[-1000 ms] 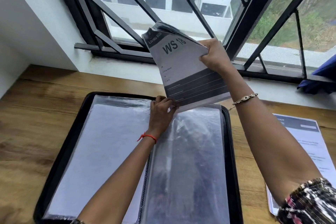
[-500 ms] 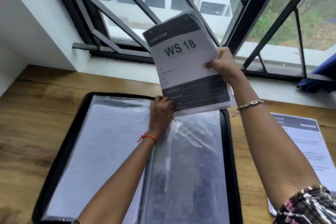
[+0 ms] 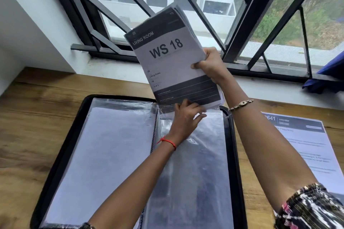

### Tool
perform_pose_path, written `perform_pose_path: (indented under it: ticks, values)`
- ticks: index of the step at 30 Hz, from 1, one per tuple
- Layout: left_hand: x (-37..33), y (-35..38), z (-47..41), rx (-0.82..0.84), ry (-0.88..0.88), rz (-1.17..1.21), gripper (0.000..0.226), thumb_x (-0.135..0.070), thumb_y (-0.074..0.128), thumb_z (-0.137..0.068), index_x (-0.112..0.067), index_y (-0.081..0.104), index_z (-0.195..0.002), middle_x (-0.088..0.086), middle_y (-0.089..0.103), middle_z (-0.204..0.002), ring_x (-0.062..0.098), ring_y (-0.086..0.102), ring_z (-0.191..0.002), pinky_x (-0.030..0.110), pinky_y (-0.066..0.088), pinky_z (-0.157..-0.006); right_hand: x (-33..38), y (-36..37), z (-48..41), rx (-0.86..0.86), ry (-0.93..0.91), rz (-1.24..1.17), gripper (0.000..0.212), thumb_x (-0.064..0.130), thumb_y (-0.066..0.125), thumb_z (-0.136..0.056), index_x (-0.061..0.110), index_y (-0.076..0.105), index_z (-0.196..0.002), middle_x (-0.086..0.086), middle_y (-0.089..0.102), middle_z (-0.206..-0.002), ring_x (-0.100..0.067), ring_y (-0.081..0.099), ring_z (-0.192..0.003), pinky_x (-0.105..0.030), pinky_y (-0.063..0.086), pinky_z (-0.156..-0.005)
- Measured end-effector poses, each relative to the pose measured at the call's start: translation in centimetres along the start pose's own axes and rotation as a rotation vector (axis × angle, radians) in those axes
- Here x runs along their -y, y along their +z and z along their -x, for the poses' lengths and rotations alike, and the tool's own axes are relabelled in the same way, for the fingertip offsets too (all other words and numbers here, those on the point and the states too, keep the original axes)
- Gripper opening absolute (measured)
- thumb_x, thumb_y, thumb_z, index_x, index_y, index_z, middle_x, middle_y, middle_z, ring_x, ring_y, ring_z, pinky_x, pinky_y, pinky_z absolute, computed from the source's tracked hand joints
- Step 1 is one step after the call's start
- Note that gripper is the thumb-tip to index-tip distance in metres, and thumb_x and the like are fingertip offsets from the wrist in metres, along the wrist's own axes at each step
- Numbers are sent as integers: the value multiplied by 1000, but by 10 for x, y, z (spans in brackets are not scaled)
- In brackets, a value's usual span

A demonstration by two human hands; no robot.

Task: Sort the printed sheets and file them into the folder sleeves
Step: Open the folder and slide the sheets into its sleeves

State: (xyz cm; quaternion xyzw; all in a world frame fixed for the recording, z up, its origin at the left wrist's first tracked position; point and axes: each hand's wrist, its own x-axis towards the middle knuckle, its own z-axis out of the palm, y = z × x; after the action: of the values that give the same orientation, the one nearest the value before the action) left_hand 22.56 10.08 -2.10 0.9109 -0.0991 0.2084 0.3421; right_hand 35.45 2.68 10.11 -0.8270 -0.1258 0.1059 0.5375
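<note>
Gripping a thick stack of grey-and-black printed sheets by its right edge, the right hand has thumb on the front page and fingers curled behind. The stack is held upright off the table, toward 12 o'clock, tilted slightly left, in front of the black-barred window.

Front page legible: black header "2B / LIVING ROOM"; large "WS 18"; below that "2B", "Living Room", "18" and a line ending "of 3". The black footer band has ruled lines; its print is too small to read.

The left hand sits at the stack's bottom edge, over the mouth of the clear plastic right-hand sleeve. Its fingertips are hidden under the paper, so I cannot tell whether it pinches the plastic or only touches it.

The black zip-edged folder lies open on the wooden table at 6 o'clock. Its left-hand sleeve holds a blank-looking white page.

At 4 o'clock a loose white printed sheet with a dark header lies flat beside the folder; "641" and "KITCHEN" are readable, the body text blurred
</note>
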Motion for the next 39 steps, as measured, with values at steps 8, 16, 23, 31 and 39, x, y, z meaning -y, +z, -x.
perform_pose_path:
  ticks: [8,16,23,31,39]
  values:
    - [-44,22,-8,-137,31,-113,15,-26,59,-80,-17,71,-79,-5,65,-84,17,39,-91,35,30,-71,2,12,-2,16,-35,1,12,-10,62,-70,-1,58,-77,-11,49,-73,-20,52,-69,-28,41,-58]
    - [-66,26,-16,-249,-69,-257,21,7,61,-57,-10,58,-69,1,36,-95,22,33,-83,32,26,-62,-1,23,-6,-21,1,-67,19,-11,60,-72,-22,56,-87,-12,50,-75,-23,52,-71,-30,40,-61]
    - [-47,24,-15,-215,16,-299,12,-18,78,-69,-21,68,-64,0,58,-92,21,38,-87,33,22,-69,-26,9,-4,42,-19,-134,12,-10,67,-68,-4,59,-74,-5,45,-65,-18,41,-62,-24,32,-54]
    - [-43,27,-8,-133,58,-146,14,-28,56,-82,-21,67,-76,-4,59,-84,18,50,-75,33,37,-63,-47,-9,-5,102,-37,-163,22,-12,66,-71,1,52,-60,4,43,-55,-8,39,-52,-21,31,-52]
    - [-42,27,-9,-128,68,-82,14,-26,60,-81,-19,71,-74,-5,67,-76,17,61,-72,29,29,-67,-56,-16,-7,54,-40,-169,25,-15,65,-71,10,67,-69,16,58,-58,1,51,-61,-17,45,-62]
